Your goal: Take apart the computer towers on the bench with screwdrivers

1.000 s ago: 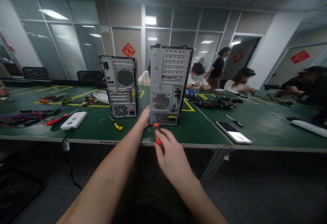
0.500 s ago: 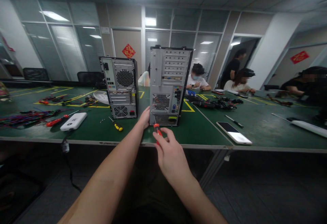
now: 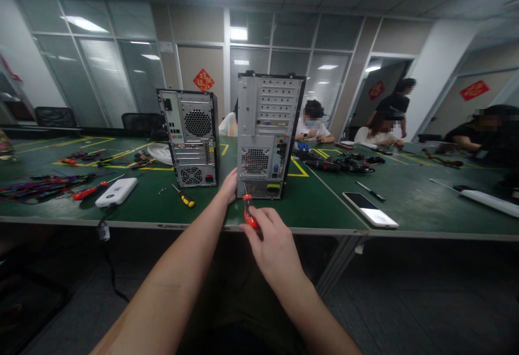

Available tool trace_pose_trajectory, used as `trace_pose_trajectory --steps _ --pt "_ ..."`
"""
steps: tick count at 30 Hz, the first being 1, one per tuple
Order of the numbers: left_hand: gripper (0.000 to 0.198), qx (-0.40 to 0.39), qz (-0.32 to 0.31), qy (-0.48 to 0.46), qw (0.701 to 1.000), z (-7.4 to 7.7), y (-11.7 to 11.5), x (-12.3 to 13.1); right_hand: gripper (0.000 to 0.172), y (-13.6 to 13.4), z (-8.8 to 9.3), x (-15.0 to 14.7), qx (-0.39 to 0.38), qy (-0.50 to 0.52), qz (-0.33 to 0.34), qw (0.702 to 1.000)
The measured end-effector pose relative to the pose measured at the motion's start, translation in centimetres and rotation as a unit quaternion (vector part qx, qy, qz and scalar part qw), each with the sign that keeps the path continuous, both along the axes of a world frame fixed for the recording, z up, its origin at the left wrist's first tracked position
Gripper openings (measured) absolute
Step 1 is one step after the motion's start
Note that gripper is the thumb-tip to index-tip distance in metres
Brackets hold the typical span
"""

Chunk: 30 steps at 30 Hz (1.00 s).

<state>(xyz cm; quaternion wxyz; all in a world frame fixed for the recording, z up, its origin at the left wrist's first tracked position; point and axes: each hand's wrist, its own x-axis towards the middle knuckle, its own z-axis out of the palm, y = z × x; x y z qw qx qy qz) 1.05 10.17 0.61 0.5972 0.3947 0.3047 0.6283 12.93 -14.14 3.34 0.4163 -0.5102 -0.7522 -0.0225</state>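
Note:
A tall silver computer tower (image 3: 267,128) stands on the green table (image 3: 324,209) with its rear panel facing me. My left hand (image 3: 230,185) presses against the tower's lower left edge, fingers curled round the corner. My right hand (image 3: 271,244) grips a red-handled screwdriver (image 3: 248,212), its tip pointing up at the lower left of the rear panel. A second, shorter tower (image 3: 190,136) stands just to the left.
A yellow-handled screwdriver (image 3: 185,198), a white box (image 3: 117,191), a red screwdriver (image 3: 90,190) and coloured cables (image 3: 36,185) lie to the left. A phone (image 3: 370,209) and a pen (image 3: 368,191) lie to the right. Several people sit or stand at the far right.
My right hand's fingers have shifted round the screwdriver handle, turning it in place. My left hand has stayed on the tower. A person in black at the back walked to the right.

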Motion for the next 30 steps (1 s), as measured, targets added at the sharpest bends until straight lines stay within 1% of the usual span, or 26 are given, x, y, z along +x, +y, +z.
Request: trace_pose_trajectory --steps 4,7,11,14,17,19,21,23,25,30 --pt "0.043 0.005 -0.007 0.0 1.0 -0.13 0.12 0.0 0.03 0.01 -0.03 0.19 0.037 -0.068 0.012 0.997" --pt "0.041 0.011 -0.009 -0.005 1.0 -0.17 0.2 0.07 0.028 0.02 -0.08 0.09 0.029 -0.039 0.011 0.999" --pt "0.039 0.01 -0.005 -0.008 1.0 -0.25 0.39 0.13 0.025 0.05 -0.11 -0.1 -0.002 0.016 -0.019 1.0" --pt "0.038 0.008 -0.006 -0.008 1.0 -0.37 0.58 0.11 0.025 0.07 -0.08 -0.06 -0.007 0.017 -0.023 1.0" --pt "0.038 0.007 -0.003 -0.007 1.0 -0.44 0.63 0.08 0.025 -0.03 -0.03 0.08 -0.003 -0.007 -0.018 1.0" --pt "0.039 0.006 -0.001 -0.007 1.0 -0.41 0.55 0.04 0.027 -0.19 0.0 0.14 -0.01 -0.019 -0.008 1.0" --pt "0.041 0.006 -0.003 -0.007 1.0 -0.36 0.44 0.01 0.033 -0.36 -0.02 0.13 -0.023 -0.023 0.012 0.999" --pt "0.043 0.007 -0.006 -0.007 1.0 -0.31 0.37 -0.02 0.039 -0.45 -0.08 0.04 -0.03 -0.021 0.029 0.999" --pt "0.044 0.007 -0.006 -0.007 1.0 -0.31 0.39 -0.04 0.041 -0.43 -0.17 -0.09 -0.035 -0.01 0.036 0.999" --pt "0.043 0.009 -0.008 -0.004 1.0 -0.39 0.58 -0.03 0.029 -0.07 -0.3 -0.23 -0.043 0.045 0.012 0.998"
